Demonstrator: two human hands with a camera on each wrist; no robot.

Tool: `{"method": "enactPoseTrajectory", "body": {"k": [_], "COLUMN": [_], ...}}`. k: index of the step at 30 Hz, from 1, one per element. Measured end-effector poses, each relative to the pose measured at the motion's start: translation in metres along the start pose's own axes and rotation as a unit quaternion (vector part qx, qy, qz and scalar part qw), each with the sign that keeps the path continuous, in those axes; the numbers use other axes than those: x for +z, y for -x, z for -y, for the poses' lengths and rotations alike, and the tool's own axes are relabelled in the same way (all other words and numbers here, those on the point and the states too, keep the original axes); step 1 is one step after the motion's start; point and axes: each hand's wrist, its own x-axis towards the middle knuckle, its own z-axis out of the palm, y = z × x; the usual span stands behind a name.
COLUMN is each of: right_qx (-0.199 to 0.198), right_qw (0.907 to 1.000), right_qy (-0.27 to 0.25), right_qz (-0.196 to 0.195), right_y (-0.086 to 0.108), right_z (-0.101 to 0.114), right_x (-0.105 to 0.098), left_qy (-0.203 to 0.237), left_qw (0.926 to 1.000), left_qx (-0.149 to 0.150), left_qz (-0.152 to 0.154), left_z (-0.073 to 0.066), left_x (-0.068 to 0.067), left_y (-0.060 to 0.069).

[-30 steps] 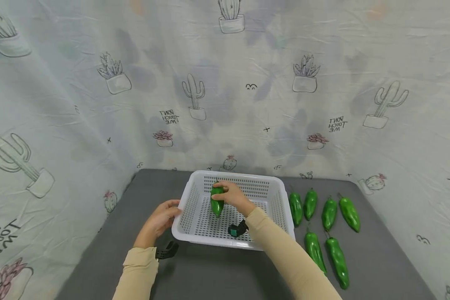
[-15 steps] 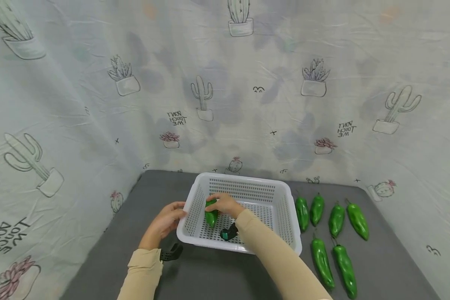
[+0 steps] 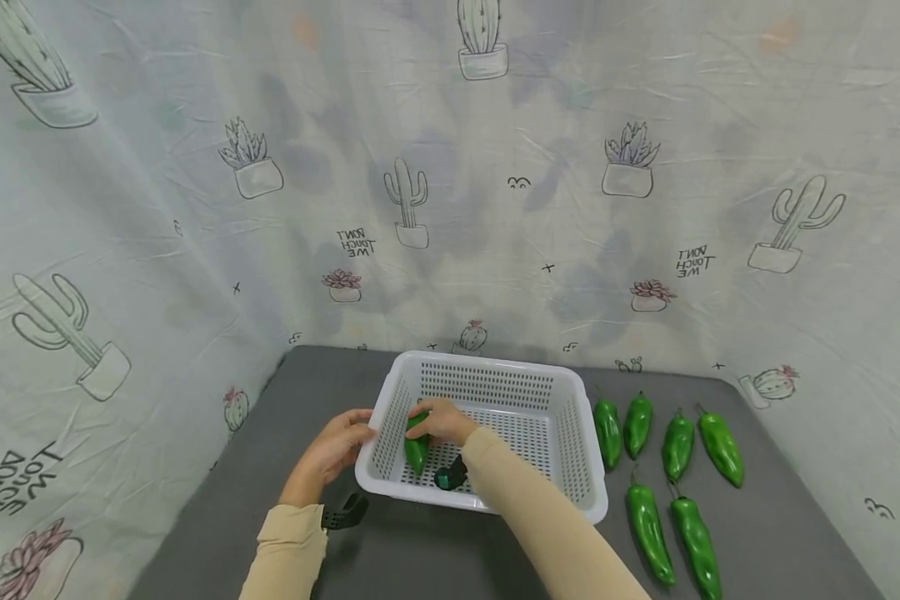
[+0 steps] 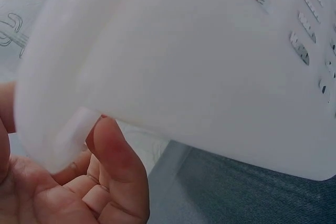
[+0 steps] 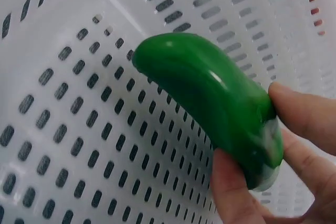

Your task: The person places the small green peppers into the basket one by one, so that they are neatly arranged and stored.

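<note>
A white perforated plastic basket [image 3: 487, 379] sits on the grey table. My left hand [image 3: 336, 450] grips its left rim; in the left wrist view the thumb and fingers [image 4: 119, 166] curl about the rim of the basket [image 4: 173, 61]. Inside the basket's left part, my right hand [image 3: 446, 422] holds a green chili pepper [image 3: 416, 457] by its upper end. The right wrist view shows the pepper [image 5: 205, 85] pinched between thumb and fingers [image 5: 228, 182], close over the slotted bottom. Whether it touches the bottom I cannot tell.
Several green chili peppers lie to the right of the basket: a back row with one pepper [image 3: 638, 425] near the basket wall, and two in front, including a long pepper [image 3: 696, 546]. A printed cactus curtain [image 3: 450, 208] hangs behind and along the sides.
My right hand has lowered the pepper and brought it toward me in the left part of the basket. The left hand keeps its grip on the rim. The head view has shifted slightly.
</note>
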Motion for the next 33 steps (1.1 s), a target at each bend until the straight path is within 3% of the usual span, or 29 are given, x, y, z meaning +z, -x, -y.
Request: {"method": "enactPoseTrajectory", "body": {"k": [10,20,24,31,33], "right_qx": [0.002,0.018,0.017,-0.007,-0.02], "right_qw": [0.9999,0.9995,0.9991,0.9919,0.9923], "right_qy": [0.013,0.015,0.035,0.125,0.12], "right_qz": [0.008,0.023,0.015,-0.023,-0.027], "right_y": [-0.001,0.002,0.0,0.007,0.012], "right_z": [-0.001,0.005,0.006,0.014,0.018], "right_x": [0.014,0.01,0.008,-0.006,-0.013], "left_qy": [-0.009,-0.012,-0.011,-0.008,-0.009], "left_qw": [0.9999,0.9999,0.9999,1.0,0.9999], "left_qx": [-0.006,0.001,0.004,0.001,0.002], "left_qz": [-0.005,-0.008,-0.001,-0.006,-0.007], "left_z": [0.004,0.002,0.001,0.002,0.001], "left_x": [0.002,0.003,0.002,0.001,0.0], "left_y": [0.005,0.0,-0.001,-0.001,0.0]}}
